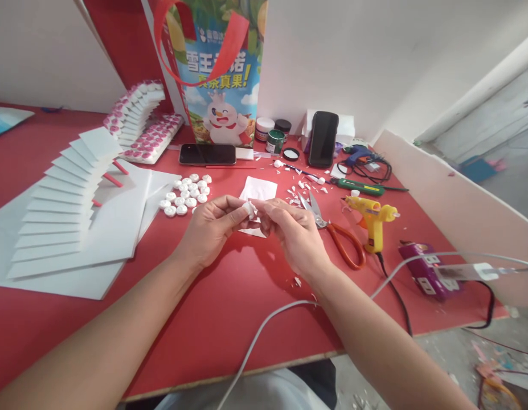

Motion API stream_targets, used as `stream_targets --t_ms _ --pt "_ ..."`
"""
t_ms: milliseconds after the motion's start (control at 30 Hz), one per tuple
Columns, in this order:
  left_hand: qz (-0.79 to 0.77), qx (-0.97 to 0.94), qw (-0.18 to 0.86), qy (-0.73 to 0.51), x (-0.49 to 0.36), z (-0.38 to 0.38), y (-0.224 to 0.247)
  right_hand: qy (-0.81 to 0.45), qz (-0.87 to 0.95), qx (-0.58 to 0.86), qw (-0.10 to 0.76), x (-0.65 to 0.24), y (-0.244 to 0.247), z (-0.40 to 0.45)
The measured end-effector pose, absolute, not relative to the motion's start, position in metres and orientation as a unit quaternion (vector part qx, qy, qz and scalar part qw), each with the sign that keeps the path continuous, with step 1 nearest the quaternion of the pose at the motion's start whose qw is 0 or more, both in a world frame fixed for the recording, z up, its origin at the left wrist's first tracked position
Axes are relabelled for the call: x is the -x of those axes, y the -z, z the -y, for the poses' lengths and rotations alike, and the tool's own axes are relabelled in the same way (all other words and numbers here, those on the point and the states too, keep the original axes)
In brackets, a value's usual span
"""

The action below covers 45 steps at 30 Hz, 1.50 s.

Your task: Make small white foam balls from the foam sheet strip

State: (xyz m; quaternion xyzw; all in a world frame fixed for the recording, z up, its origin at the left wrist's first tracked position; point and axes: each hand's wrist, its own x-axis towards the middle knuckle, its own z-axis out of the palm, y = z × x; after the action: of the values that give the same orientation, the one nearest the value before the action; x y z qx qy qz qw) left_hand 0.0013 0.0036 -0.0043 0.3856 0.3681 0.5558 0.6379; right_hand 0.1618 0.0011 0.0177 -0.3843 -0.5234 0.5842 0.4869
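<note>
Over the middle of the red table, a small crumpled white piece (pixel 249 209) is pinched between my two hands; its exact kind does not show. My left hand (pixel 219 224) grips it with thumb and forefinger. My right hand (pixel 291 230) has its fingertips closed at the other side of the same piece. Beneath the hands lies a white paper sheet (pixel 259 188), partly covered. Left of my left hand sits a cluster of small round white rosettes (pixel 187 195). Red-handled scissors (pixel 332 225) lie just right of my right hand, near scattered white scraps (pixel 304 185).
A yellow glue gun (pixel 372 216) and a purple power strip (pixel 430 270) stand to the right, with a cable crossing the front. Stepped white boards (pixel 58 205) fill the left. Phones (pixel 207 154), paint jars (pixel 275 140) and a printed bag (pixel 223 74) line the back.
</note>
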Motion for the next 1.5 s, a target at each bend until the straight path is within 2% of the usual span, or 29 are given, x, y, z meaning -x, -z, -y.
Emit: stream_targets --t_ms 267,833,1133,1300,1500 --pt "-0.403 -0.396 0.619 -0.546 -0.001 -0.002 0.005 -0.463 0.632 0.410 0.468 -0.163 -0.028 0.004" --pt "-0.424 -0.392 0.614 -0.538 -0.002 -0.002 0.005 -0.224 0.784 0.373 0.442 -0.166 -0.010 0.003" --pt "-0.433 -0.401 0.600 -0.540 0.001 -0.004 0.008 -0.022 0.888 0.335 0.314 -0.169 -0.011 0.002" --pt "-0.438 -0.404 0.603 -0.530 0.002 -0.004 0.007 -0.010 0.906 0.327 0.269 -0.168 -0.011 0.001" --pt "-0.386 -0.354 0.641 -0.560 0.006 -0.012 0.007 -0.025 0.901 0.334 0.277 -0.162 -0.006 0.010"
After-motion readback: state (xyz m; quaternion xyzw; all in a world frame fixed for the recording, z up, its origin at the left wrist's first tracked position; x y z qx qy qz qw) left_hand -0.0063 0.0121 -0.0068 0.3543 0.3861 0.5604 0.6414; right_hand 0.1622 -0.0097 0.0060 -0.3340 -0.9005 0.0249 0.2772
